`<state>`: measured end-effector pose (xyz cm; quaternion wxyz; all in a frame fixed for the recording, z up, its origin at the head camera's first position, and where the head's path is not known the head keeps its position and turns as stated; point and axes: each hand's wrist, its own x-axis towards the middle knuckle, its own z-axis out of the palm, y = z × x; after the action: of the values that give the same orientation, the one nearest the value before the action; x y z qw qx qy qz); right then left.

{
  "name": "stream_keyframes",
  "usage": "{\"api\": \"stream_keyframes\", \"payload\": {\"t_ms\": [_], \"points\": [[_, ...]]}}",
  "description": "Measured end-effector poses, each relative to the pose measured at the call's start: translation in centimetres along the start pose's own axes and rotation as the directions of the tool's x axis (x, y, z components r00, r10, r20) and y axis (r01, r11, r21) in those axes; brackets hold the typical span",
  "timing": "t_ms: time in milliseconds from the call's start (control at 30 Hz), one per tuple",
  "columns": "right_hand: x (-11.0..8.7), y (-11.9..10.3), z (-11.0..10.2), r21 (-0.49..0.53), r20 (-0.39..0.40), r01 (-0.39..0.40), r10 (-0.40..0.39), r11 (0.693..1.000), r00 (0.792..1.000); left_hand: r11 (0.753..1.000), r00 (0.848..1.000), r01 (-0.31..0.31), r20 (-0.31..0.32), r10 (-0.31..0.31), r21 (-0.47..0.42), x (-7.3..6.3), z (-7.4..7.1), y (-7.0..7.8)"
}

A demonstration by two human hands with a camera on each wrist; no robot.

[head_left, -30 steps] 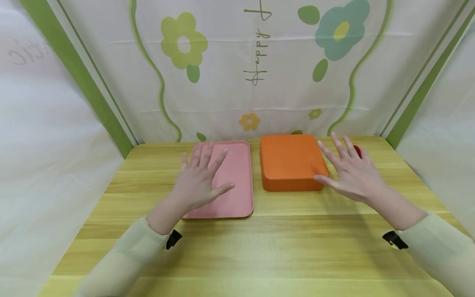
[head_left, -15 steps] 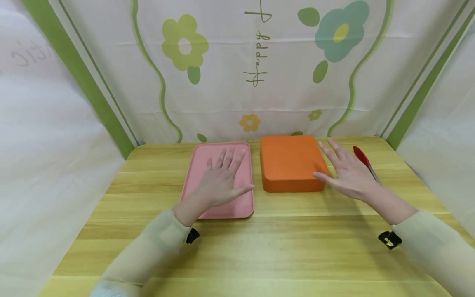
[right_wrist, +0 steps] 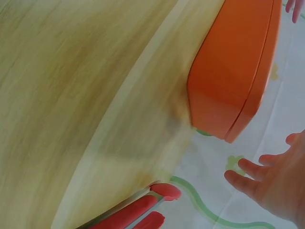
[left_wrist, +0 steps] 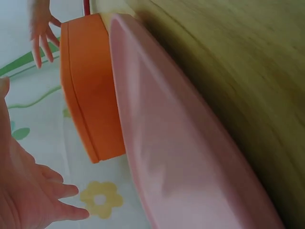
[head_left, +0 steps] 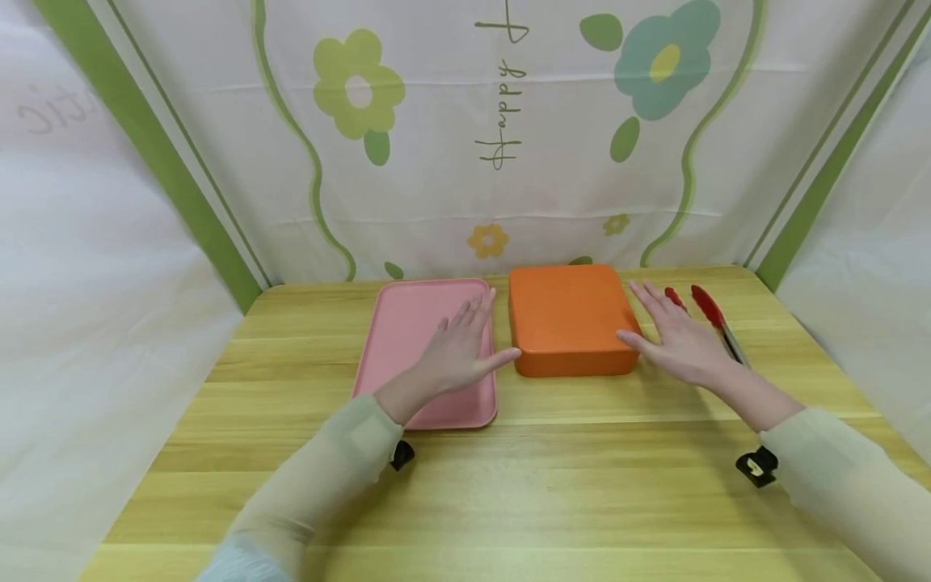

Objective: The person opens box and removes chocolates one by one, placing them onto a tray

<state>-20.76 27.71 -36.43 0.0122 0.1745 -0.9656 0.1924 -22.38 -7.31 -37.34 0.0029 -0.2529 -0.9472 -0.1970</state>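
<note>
An orange lidded box [head_left: 570,311] stands at the back middle of the table, its lid line visible in the right wrist view. Left of it lies a pink tray [head_left: 396,339]. My left hand [head_left: 454,356] hovers above the tray's right side, fingers extended and thumb toward the box. Beside the box's right side my right hand [head_left: 684,343] is held in the air, fingers stretched and thumb near the box's front corner; contact cannot be told. Tongs with red tips [head_left: 707,307] lie on the table behind the right hand, which partly covers them. Both hands hold nothing.
The wooden table [head_left: 509,493] ends at a white fabric backdrop [head_left: 436,186] with printed flowers. White fabric also hangs along the left and right sides. A black strap piece [head_left: 756,466] shows at the right wrist.
My left hand has moved right across the tray toward the box. The right hand has shifted slightly forward-left and lower, uncovering more of the red-tipped tongs. Box and tray have stayed put.
</note>
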Motion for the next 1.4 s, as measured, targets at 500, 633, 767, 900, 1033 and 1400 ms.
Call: {"api": "stream_keyframes", "payload": {"t_ms": [500,633,767,900,1033,1400], "points": [[0.6,0.9,1.1,0.124,0.019,-0.03,0.028,0.992,0.999,0.984,0.999,-0.021,0.024,0.026,-0.179,2.3,2.3,0.4],[0.6,1.0,1.3,0.163,0.037,-0.025,0.019,0.986,0.999,0.978,0.999,-0.013,0.037,0.021,-0.209,2.6,2.6,0.7],[0.6,1.0,1.4,0.226,0.056,-0.027,0.014,0.974,0.998,0.969,0.998,-0.003,0.058,0.018,-0.247,3.0,2.8,0.8],[0.8,1.4,1.8,0.29,0.056,-0.019,0.003,0.957,0.998,0.946,0.996,0.035,0.091,-0.006,-0.322,3.2,3.1,0.8],[1.0,1.5,2.1,0.329,0.058,-0.022,0.003,0.944,0.998,0.919,0.993,0.057,0.117,-0.012,-0.39,3.4,3.5,0.7],[0.9,1.4,2.4,0.37,0.116,-0.086,0.046,0.925,0.992,0.893,0.985,0.088,0.169,-0.014,-0.441,3.6,4.0,0.7]]}}
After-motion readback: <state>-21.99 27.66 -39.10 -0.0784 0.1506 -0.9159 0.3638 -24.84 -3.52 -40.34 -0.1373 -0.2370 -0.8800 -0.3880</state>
